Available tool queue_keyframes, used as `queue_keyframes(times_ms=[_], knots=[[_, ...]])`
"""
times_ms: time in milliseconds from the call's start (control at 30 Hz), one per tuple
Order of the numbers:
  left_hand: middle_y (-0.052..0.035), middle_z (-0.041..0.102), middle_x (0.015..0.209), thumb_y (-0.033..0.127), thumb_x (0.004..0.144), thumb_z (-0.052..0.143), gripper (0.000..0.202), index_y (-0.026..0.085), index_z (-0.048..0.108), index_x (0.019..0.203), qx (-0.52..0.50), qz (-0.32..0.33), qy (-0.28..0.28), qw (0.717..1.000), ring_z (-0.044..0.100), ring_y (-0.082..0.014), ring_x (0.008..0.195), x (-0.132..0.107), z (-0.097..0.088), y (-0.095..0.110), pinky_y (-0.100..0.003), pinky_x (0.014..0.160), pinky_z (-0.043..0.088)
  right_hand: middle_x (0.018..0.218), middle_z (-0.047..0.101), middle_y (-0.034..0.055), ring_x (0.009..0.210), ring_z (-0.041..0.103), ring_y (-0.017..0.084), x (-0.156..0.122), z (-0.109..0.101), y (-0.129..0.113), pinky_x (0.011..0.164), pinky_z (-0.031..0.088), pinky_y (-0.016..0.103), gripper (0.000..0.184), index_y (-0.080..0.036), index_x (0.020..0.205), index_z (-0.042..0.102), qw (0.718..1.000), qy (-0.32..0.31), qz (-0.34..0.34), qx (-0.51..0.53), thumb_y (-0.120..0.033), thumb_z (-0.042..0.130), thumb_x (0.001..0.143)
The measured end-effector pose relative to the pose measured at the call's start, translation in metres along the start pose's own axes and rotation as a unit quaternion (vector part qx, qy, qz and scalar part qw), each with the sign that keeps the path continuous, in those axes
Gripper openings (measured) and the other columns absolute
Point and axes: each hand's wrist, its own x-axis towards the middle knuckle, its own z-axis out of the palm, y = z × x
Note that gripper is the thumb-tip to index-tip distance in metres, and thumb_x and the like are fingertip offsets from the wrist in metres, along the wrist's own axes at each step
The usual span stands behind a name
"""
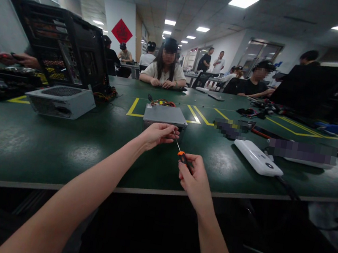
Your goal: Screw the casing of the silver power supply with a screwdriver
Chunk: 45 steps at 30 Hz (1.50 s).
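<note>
My right hand [194,177] is closed around the orange-and-black handle of a small screwdriver [180,152]. The thin shaft points up and left. My left hand [159,134] pinches the shaft's tip between its fingers, just in front of a grey power supply box [164,115] with coloured wires at its back. Both hands hover over the dark green table [56,147] near its front edge.
A second grey power supply [60,101] lies at the left before an open black computer case [59,47]. A white power strip [258,158] and cables lie at the right. People sit across the table; another person's hand [17,59] shows at far left.
</note>
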Motion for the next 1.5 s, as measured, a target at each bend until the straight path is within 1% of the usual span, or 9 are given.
queue_keyframes(times_ms=[133, 267, 433, 733, 900, 1000, 1167, 1333, 1500], knots=[[-0.0124, 0.065, 0.094, 0.021, 0.086, 0.047, 0.020, 0.007, 0.061, 0.088, -0.011, -0.028, 0.007, 1.000, 0.063, -0.0108, 0.075, 0.000, 0.000, -0.002, -0.016, 0.057, 0.051, 0.061, 0.047, -0.0061, 0.044, 0.042, 0.006, 0.005, -0.006, 0.001, 0.037, 0.030, 0.018, 0.027, -0.020, 0.096, 0.044, 0.999, 0.010, 0.010, -0.033, -0.037, 0.049, 0.075], [-0.0152, 0.064, 0.101, 0.014, 0.086, 0.045, 0.018, 0.006, 0.061, 0.092, -0.001, -0.059, 0.019, 0.998, 0.064, -0.0126, 0.079, -0.001, -0.002, -0.004, -0.018, 0.061, 0.052, 0.060, 0.048, -0.0063, 0.042, 0.042, 0.006, 0.010, -0.012, 0.004, 0.038, 0.032, 0.018, 0.028, -0.020, 0.097, 0.043, 0.998, 0.019, 0.008, -0.055, -0.037, 0.049, 0.076], [-0.0155, 0.062, 0.106, 0.016, 0.085, 0.048, 0.019, 0.008, 0.059, 0.098, 0.024, -0.061, 0.005, 0.998, 0.064, -0.0135, 0.081, -0.002, -0.002, -0.008, -0.020, 0.063, 0.053, 0.061, 0.049, -0.0055, 0.042, 0.044, 0.007, 0.017, -0.020, 0.007, 0.039, 0.034, 0.020, 0.029, -0.019, 0.096, 0.043, 0.995, 0.046, 0.007, -0.087, -0.037, 0.048, 0.075], [-0.0125, 0.065, 0.099, 0.018, 0.086, 0.046, 0.019, 0.010, 0.058, 0.099, 0.077, -0.034, 0.028, 0.996, 0.063, -0.0098, 0.070, -0.003, -0.001, -0.004, -0.018, 0.059, 0.049, 0.066, 0.051, -0.0034, 0.043, 0.045, 0.007, 0.020, -0.022, 0.005, 0.039, 0.034, 0.021, 0.028, -0.019, 0.095, 0.043, 0.991, 0.057, 0.014, -0.119, -0.038, 0.048, 0.074], [-0.0139, 0.065, 0.099, 0.021, 0.086, 0.046, 0.020, 0.009, 0.059, 0.097, 0.105, -0.073, 0.022, 0.992, 0.062, -0.0088, 0.062, -0.006, 0.005, -0.007, -0.015, 0.047, 0.043, 0.067, 0.052, -0.0033, 0.044, 0.045, 0.007, 0.016, -0.020, 0.005, 0.039, 0.034, 0.020, 0.028, -0.019, 0.095, 0.043, 0.993, 0.053, 0.001, -0.104, -0.038, 0.048, 0.075], [-0.0147, 0.065, 0.102, 0.027, 0.088, 0.043, 0.026, 0.009, 0.060, 0.096, 0.085, -0.083, 0.007, 0.993, 0.058, -0.0061, 0.054, -0.003, 0.007, -0.012, -0.013, 0.040, 0.036, 0.067, 0.052, -0.0036, 0.044, 0.044, 0.007, 0.015, -0.019, 0.005, 0.039, 0.033, 0.020, 0.028, -0.020, 0.096, 0.043, 0.994, 0.040, -0.005, -0.097, -0.038, 0.048, 0.075], [-0.0159, 0.065, 0.099, 0.030, 0.088, 0.042, 0.030, 0.007, 0.061, 0.089, 0.018, -0.074, 0.025, 0.997, 0.048, -0.0013, 0.042, 0.005, 0.010, -0.018, -0.011, 0.032, 0.026, 0.065, 0.051, -0.0043, 0.042, 0.042, 0.006, 0.012, -0.017, 0.003, 0.038, 0.033, 0.019, 0.025, -0.020, 0.094, 0.045, 0.995, 0.013, -0.001, -0.098, -0.036, 0.048, 0.075], [-0.0162, 0.067, 0.092, 0.026, 0.088, 0.043, 0.026, 0.006, 0.059, 0.089, -0.034, -0.059, 0.040, 0.997, 0.041, 0.0001, 0.037, 0.007, 0.011, -0.019, -0.010, 0.029, 0.022, 0.065, 0.051, -0.0042, 0.043, 0.042, 0.006, 0.009, -0.015, 0.001, 0.038, 0.033, 0.018, 0.025, -0.020, 0.093, 0.046, 0.995, -0.006, 0.005, -0.096, -0.036, 0.049, 0.075], [-0.0140, 0.067, 0.089, 0.025, 0.087, 0.045, 0.023, 0.007, 0.060, 0.089, -0.054, -0.061, 0.024, 0.996, 0.041, 0.0008, 0.038, 0.004, 0.010, -0.017, -0.009, 0.029, 0.022, 0.067, 0.052, -0.0034, 0.044, 0.043, 0.006, 0.008, -0.015, -0.001, 0.038, 0.034, 0.019, 0.026, -0.020, 0.094, 0.046, 0.995, 0.004, 0.006, -0.095, -0.037, 0.049, 0.075]])
